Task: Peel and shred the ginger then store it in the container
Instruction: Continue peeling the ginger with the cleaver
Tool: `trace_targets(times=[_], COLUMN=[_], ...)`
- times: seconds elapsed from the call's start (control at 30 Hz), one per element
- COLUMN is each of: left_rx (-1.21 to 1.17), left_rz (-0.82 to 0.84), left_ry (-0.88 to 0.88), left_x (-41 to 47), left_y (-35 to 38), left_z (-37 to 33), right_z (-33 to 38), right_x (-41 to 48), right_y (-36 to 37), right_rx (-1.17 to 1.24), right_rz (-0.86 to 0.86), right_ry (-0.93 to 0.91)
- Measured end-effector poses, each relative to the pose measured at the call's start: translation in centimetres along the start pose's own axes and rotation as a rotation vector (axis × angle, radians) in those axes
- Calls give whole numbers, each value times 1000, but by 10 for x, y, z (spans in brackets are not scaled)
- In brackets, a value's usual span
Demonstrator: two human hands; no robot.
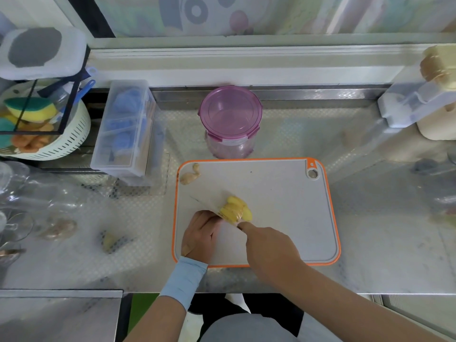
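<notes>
Nearest, gripping with the right hand (pixel 269 245): fingers wrapped round the handle of a knife (pixel 204 204), handle itself hidden in the fist, blade pointing away and to the left, low over the cutting board (pixel 283 206). Beside it, bracing with the left hand (pixel 199 234): fingers curled down, tips pressed to the near-left end of the ginger (pixel 235 209). Cannot tell whether more of the root hides under those knuckles.

Just beyond both hands, between them: the ginger, peeled yellow, already cut into a fan of slices leaning against each other, resting on the board's near-left half. Lies mostly on the far-right side of the blade, touching it, with the left fingertips on the near side. Judged from that: slicing under way, shredding not yet done; for the next cut, matters most to keep the blade edge clear of those fingertips, so close along the steel.

Further out, in the board's far-left corner: a pale scrap (pixel 190 176), probably peel or an offcut, well apart from the work.

Farthest, just past the board's far edge: the container (pixel 230 122), clear with a purple lid on top. Nothing of the ginger inside yet, as far as can be seen.
</notes>
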State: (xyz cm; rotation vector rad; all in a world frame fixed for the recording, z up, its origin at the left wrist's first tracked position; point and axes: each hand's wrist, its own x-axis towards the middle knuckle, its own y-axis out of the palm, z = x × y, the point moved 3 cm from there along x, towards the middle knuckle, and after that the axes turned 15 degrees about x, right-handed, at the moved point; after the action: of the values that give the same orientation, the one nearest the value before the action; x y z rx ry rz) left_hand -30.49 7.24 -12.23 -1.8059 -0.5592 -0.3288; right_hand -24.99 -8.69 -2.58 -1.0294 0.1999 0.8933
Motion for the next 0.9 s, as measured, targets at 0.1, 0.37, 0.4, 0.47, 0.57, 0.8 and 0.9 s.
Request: trace_targets(times=[0.1,0.37,0.4,0.47,0.57,0.8,0.9], left_rx=[1,16,10,6,11,-5,-17], left_rz=[-2,-10,-11,-3,9,5,6], left_ry=[-2,-22,-27,-31,-34,-62,-66], left_x=[1,2,3,3,1,2,1], left_y=[0,-3,-3,-3,-1,-2,-2], left_z=[0,-3,-3,-3,-1,-1,-1], right_z=[1,0,0,-1,-3,-5,-6], right_x=[-1,-1,-1,-2,-2,0,2], right_y=[-2,-3,-3,-3,-2,0,-1], right_rx=[-20,-62,-63,-65,-51,-34,-2], right_rz=[20,14,13,7,5,22,54], right_ry=[-1,-5,-4,-5,7,24,59])
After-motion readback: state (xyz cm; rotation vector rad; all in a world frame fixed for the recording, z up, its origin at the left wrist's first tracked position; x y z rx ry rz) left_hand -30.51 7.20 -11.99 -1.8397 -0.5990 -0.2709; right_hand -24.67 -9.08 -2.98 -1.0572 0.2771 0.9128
